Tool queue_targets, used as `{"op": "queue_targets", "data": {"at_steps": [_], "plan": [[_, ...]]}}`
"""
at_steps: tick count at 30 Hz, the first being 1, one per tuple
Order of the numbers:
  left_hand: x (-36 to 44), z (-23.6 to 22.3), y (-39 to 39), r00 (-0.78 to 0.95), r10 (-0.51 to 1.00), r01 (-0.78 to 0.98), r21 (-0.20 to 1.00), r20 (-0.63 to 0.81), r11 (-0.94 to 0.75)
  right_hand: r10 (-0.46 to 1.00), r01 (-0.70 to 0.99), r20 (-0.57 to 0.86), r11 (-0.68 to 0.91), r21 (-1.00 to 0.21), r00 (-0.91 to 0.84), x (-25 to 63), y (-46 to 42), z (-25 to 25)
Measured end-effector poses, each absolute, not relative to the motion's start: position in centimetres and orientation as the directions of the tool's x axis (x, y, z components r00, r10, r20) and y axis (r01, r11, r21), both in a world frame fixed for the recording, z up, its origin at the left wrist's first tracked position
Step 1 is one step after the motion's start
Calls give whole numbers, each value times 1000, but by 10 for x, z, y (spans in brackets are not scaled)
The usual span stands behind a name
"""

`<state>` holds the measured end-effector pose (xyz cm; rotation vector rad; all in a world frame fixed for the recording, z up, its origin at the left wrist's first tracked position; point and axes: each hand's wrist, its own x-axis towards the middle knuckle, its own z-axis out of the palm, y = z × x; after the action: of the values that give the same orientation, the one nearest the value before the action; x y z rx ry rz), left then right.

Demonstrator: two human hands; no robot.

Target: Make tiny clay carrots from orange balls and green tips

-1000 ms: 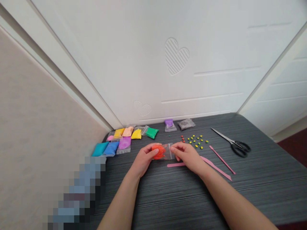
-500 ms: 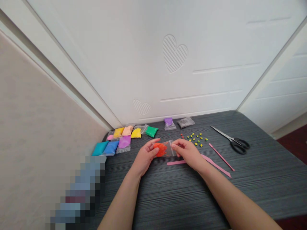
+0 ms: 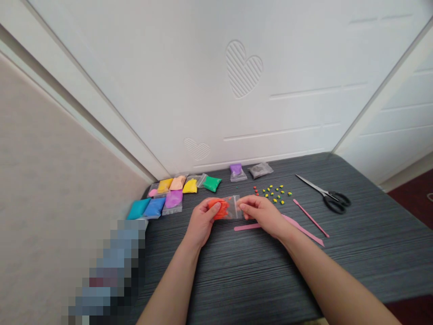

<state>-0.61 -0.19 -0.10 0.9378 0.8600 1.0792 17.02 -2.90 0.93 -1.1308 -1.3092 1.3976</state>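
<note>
A clear zip bag point(image 3: 231, 210) with orange clay point(image 3: 219, 208) in it is held over the table between my hands. My left hand point(image 3: 202, 221) is closed around the clay end, thumb on top. At the zip end, my right hand point(image 3: 259, 212) pinches the bag's edge between thumb and fingers. Whether the zip is parted is too small to tell. A pink flat modelling tool point(image 3: 246, 227) lies under my right wrist, which hides its middle. Just beyond that hand are several small yellow-and-green pieces point(image 3: 275, 201) and a few red bits point(image 3: 256, 190).
Bags of coloured clay lie at the back left, among them a green bag point(image 3: 212, 183) and a blue bag point(image 3: 154, 207). A purple bag point(image 3: 236, 170) and a grey bag point(image 3: 260, 169) are by the white panel. Black-handled scissors point(image 3: 333, 198) and a thin pink tool point(image 3: 311, 218) lie right.
My left hand has shifted slightly left with the bag and covers more of the orange clay. My right hand stays at the zip end. The view has tilted a little.
</note>
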Motion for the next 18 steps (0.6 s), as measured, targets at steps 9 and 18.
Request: {"op": "queue_targets", "data": {"at_steps": [9, 18], "plan": [[-9, -2, 0, 284, 947, -302, 924, -148, 236, 957, 30, -100, -95, -995, -272, 173, -29, 12], [-10, -2, 1, 293, 943, -294, 924, -155, 243, 977, 156, -23, 11, -988, -213, 170, -30, 9]]}}
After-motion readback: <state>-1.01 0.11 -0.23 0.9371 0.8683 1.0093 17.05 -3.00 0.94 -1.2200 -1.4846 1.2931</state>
